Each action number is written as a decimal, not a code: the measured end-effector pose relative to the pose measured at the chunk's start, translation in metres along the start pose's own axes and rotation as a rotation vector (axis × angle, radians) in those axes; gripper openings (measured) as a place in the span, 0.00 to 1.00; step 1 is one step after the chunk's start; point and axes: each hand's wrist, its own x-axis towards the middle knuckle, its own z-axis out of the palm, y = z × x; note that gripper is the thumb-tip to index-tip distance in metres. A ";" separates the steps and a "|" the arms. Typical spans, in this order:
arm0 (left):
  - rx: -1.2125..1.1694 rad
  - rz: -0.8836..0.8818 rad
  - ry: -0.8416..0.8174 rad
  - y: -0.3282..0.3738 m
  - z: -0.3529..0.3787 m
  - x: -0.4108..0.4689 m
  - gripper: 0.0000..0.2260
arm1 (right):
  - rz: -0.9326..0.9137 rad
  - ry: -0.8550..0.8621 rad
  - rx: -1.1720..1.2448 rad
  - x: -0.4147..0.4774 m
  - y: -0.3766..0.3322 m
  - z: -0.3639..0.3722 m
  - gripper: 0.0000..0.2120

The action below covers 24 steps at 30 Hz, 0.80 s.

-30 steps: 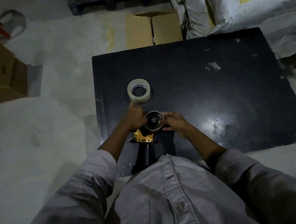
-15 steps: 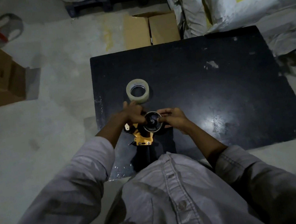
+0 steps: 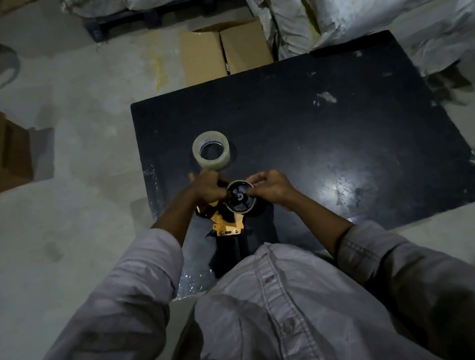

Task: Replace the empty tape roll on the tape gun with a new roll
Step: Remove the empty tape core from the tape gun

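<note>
Gripping the tape gun (image 3: 227, 223) w/ your left hand (image 3: 206, 188), you pinched the empty core's (image 3: 241, 200) rim w/ your right hand (image 3: 271, 185). Core looked unremoved; new roll (image 3: 211, 150) sat untouched at 12 o'clock, just beyond, on the table (image 3: 347, 137).

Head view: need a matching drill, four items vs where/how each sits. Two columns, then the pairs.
Items:
1. new roll
2. tape gun
3. left hand
4. boxes

Places or states:
A. on the floor past the table's far edge
B. lying flat on the black table, untouched
C. gripping the gun's front end, left of the hub
D. held over the table's near edge, black hub facing up

Pairs: 1-B, 2-D, 3-C, 4-A
</note>
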 end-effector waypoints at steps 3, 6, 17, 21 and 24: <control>0.055 -0.041 0.043 0.000 0.007 0.002 0.15 | 0.004 0.043 -0.044 0.004 0.002 0.004 0.20; 0.073 -0.067 0.081 -0.011 0.017 0.008 0.20 | 0.004 0.056 -0.036 0.005 0.000 0.006 0.20; -0.023 -0.047 -0.012 -0.034 0.016 0.016 0.13 | 0.029 -0.046 0.075 0.006 -0.002 -0.002 0.21; -0.150 -0.048 -0.170 -0.009 -0.011 -0.003 0.13 | 0.095 -0.190 0.166 0.000 -0.003 -0.010 0.23; -0.190 -0.038 -0.147 -0.010 -0.013 -0.004 0.19 | 0.096 -0.236 0.188 -0.006 -0.006 -0.011 0.30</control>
